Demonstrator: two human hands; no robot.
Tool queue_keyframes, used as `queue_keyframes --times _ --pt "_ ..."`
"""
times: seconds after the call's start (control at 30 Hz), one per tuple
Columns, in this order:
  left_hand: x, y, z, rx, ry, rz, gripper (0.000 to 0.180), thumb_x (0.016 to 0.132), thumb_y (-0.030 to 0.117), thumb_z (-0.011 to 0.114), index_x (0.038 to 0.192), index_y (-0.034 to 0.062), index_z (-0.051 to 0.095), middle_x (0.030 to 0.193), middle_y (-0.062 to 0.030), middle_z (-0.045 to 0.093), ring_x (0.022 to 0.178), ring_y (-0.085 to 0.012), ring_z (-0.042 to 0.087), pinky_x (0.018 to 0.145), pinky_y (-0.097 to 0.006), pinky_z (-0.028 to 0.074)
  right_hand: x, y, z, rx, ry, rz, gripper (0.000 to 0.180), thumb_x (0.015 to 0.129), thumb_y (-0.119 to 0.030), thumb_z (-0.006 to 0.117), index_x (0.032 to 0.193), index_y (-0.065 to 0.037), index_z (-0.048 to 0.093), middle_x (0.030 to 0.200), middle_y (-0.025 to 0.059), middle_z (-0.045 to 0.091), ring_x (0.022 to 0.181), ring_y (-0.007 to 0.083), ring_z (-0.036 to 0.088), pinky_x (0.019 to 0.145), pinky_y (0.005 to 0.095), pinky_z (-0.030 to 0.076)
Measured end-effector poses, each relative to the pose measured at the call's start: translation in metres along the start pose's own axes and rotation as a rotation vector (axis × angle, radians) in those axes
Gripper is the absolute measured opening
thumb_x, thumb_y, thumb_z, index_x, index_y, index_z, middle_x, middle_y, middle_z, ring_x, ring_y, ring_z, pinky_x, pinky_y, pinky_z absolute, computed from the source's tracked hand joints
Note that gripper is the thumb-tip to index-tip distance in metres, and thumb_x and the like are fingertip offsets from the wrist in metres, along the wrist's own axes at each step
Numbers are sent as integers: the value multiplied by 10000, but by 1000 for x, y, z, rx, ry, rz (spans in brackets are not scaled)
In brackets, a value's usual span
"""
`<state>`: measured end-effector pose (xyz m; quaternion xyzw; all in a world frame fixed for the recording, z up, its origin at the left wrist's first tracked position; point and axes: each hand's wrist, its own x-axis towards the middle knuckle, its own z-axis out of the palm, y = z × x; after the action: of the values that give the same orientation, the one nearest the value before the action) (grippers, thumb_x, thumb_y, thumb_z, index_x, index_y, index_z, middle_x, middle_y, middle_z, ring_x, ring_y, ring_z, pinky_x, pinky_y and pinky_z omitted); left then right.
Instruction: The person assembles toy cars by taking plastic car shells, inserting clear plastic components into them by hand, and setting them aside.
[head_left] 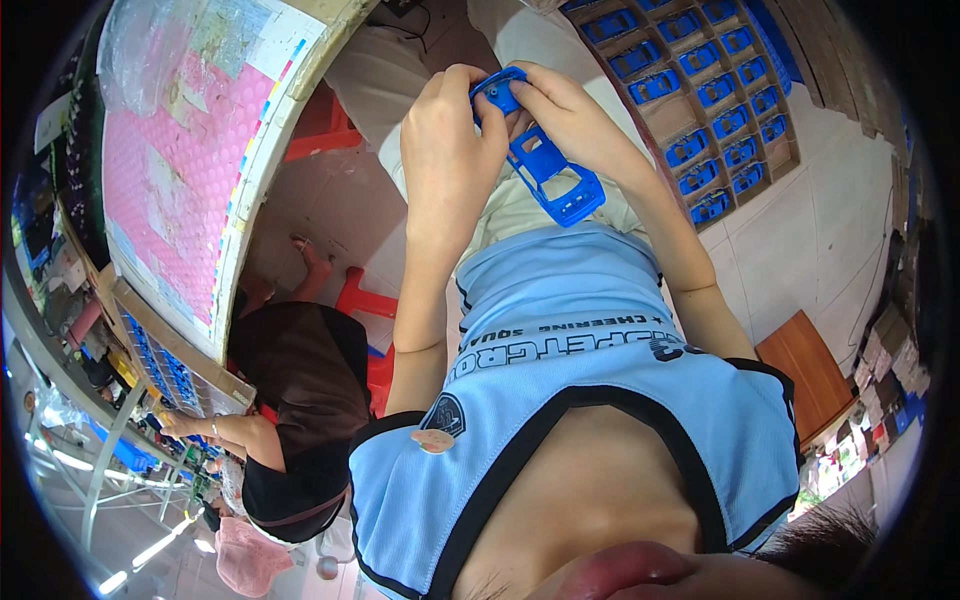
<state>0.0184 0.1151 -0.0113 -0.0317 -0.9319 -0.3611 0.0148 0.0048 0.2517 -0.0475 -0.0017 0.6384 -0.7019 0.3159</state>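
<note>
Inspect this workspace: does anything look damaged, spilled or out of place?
Yes: the pink table covering at upper left looks worn, with pale, grubby patches breaking up its pattern. I see no spill.

There are two bare hands (450,145) (575,115), seemingly one car shell (542,157), two cardboard trays (786,150) (234,392), one co-worker (305,390) and at least fifteen boxed cars (686,149).

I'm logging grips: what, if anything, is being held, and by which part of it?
A blue toy car shell, held at its far end by the left hand and the right hand; no fingers show on its near end.
</note>
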Motion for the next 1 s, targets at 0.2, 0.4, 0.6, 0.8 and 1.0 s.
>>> queue_keyframes --times 0.2,0.4,0.6,0.8,1.0 --pt "-3 6 2 -29 17 -6 174 779 63 551 902 -58 571 809 -191 599 703 -304 590 643 -350 464 -1 -1 2 -42 34 -25 235 949 -161 390 1076 1 503 835 35 569 702 58 563 588 186 477" --pt "-4 3 11 -10 101 52 111 776 55 559 839 -34 543 762 -180 561 670 -343 571 600 -407 452 2 8 5 -195 107 -240 236 924 -137 379 916 52 520 725 139 592 643 188 600 585 300 475" --pt "-4 0 13 28 132 65 98 779 66 569 817 -22 548 748 -168 563 663 -334 565 604 -407 438 -1 1 8 -216 123 -197 228 909 -122 377 908 59 515 689 177 570 607 269 569 583 342 452" --pt "-7 2 14 32 168 56 94 778 76 580 795 -14 556 723 -155 565 653 -327 560 605 -401 433 -3 -4 6 -324 129 -225 209 894 -109 384 879 56 512 677 209 559 625 310 572 579 367 437" --pt "-6 0 16 65 218 79 80 767 72 585 785 -3 566 721 -141 574 625 -309 551 592 -388 426 -3 -6 9 -338 159 -257 212 889 -120 402 856 60 510 692 236 557 649 363 564 581 385 434"
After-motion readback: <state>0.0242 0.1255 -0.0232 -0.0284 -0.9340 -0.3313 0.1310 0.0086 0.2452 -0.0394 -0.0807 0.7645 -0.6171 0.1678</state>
